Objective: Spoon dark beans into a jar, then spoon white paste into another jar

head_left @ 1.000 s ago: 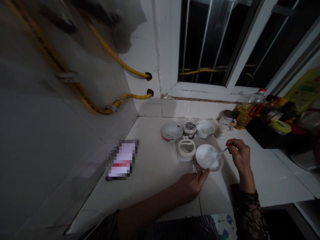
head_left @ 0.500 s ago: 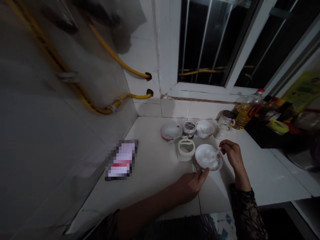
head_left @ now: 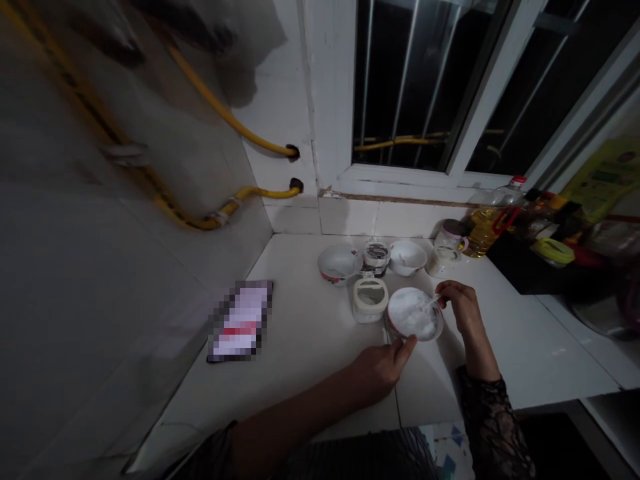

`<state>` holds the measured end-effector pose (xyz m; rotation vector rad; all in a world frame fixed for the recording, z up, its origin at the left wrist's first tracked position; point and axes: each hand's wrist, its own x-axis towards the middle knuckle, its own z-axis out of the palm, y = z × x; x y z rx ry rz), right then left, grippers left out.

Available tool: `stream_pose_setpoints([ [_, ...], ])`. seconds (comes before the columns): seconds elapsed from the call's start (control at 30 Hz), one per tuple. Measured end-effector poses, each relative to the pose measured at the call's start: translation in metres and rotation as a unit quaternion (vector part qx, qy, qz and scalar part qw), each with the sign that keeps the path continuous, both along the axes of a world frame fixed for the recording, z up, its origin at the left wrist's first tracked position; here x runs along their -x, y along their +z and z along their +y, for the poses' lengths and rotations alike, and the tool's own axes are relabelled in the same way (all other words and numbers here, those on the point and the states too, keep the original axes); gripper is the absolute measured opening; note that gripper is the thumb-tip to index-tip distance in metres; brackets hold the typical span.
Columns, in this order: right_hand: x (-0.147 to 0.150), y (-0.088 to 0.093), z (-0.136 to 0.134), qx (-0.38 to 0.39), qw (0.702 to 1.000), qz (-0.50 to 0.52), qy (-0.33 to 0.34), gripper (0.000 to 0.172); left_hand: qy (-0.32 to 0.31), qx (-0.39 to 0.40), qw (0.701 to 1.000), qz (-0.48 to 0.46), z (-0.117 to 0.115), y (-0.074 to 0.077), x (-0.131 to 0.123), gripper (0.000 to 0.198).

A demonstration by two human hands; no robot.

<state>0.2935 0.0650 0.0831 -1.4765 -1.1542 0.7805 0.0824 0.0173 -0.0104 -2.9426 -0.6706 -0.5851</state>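
Note:
A white bowl point(head_left: 415, 314) with a red pattern outside holds a white substance, powdery or foamy. My right hand point(head_left: 459, 305) pinches the handle of a white spoon point(head_left: 429, 304), whose lower end is in the bowl. At the bowl's near rim, my left hand point(head_left: 384, 368) grips the edge between thumb and fingers. Just left of the bowl stands a square jar point(head_left: 370, 301) with a pale lid. Behind are a patterned bowl point(head_left: 340, 265), a small clear jar with dark contents point(head_left: 376, 259) and another white bowl point(head_left: 407, 258).
A blurred-out flat device point(head_left: 241, 321) lies on the white counter point(head_left: 310, 333) at left. Back right stand a lidded jar point(head_left: 447, 248), an oil bottle point(head_left: 483, 227) and a black box point(head_left: 515, 267) of condiments. Yellow pipes point(head_left: 170, 200) run along the left wall.
The spoon has shifted slightly within the bowl, with my right hand still on it. My left hand keeps its place at the rim. The whole view has moved a little.

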Motion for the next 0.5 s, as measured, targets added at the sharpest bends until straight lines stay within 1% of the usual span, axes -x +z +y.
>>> stream_pose_setpoints([
  [0.2, 0.0, -0.0008, 0.001, 0.019, 1.0, 0.017, -0.012, 0.013, 0.001, 0.027, 0.999, 0.022, -0.0001, 0.0031, 0.0002, 0.059],
  [0.33, -0.0013, -0.0023, 0.0014, 0.023, 1.0, 0.008, -0.007, 0.014, 0.01, 0.039, 0.998, 0.037, -0.0007, 0.0036, 0.0002, 0.067],
  [0.4, -0.0017, -0.0019, 0.0013, 0.021, 1.0, 0.009, -0.003, 0.013, 0.01, 0.044, 0.998, 0.036, -0.0011, 0.0049, 0.0009, 0.069],
  [0.5, 0.0003, -0.0001, 0.0012, 0.013, 0.999, 0.035, -0.004, 0.012, 0.002, 0.04, 0.999, 0.023, -0.002, 0.0081, 0.0025, 0.067],
])
